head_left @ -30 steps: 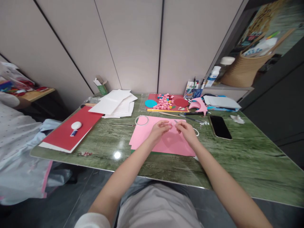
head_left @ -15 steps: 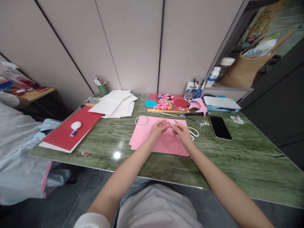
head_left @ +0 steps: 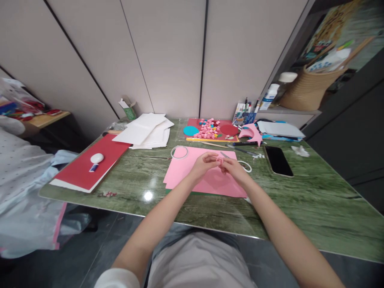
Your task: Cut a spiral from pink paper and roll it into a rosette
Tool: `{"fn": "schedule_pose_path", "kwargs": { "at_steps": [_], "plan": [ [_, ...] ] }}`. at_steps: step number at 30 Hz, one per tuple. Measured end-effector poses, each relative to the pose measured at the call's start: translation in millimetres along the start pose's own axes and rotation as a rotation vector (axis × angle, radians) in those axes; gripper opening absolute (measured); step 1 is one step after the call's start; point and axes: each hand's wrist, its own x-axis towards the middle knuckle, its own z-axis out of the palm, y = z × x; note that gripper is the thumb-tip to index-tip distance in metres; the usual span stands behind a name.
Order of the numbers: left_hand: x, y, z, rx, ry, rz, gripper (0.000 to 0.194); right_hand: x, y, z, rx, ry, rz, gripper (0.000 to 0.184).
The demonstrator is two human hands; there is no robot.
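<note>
A small pink curl of rolled paper (head_left: pixel 220 161) is between my two hands, above pink sheets of paper (head_left: pixel 204 182). My right hand (head_left: pixel 235 168) pinches it from the right. On its left side, the thumb and fingers of my left hand (head_left: pixel 205 165) close on it too. White-handled scissors (head_left: pixel 246 166) lie just beyond my right hand, partly hidden by it. A thin white ring (head_left: pixel 179 152) rests on the upper left corner of the pink sheets.
Farther back are a heap of small pink paper pieces (head_left: pixel 208 130), a blue disc (head_left: pixel 191 131) and white paper sheets (head_left: pixel 144 130). A red sheet (head_left: pixel 81 170) carries a white oval object (head_left: pixel 97 158). A phone (head_left: pixel 278 161) lies right. Another person (head_left: pixel 24 176) is at left.
My hands have shifted slightly right and closer together. The pink curl now shows more plainly between the fingertips, and a white scrap shows by my right forearm.
</note>
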Motion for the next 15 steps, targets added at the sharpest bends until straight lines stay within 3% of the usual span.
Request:
{"fn": "schedule_pose_path", "kwargs": {
  "at_steps": [8, 15],
  "plan": [
    [1, 1, -3.0, -0.026, 0.003, -0.004, 0.04, -3, -9, -8, -0.051, -0.111, 0.013, 0.014],
    [0, 4, -4.2, -0.033, 0.027, -0.016, 0.04, -2, -10, -15, 0.009, -0.076, 0.016, 0.018]
  ]
}}
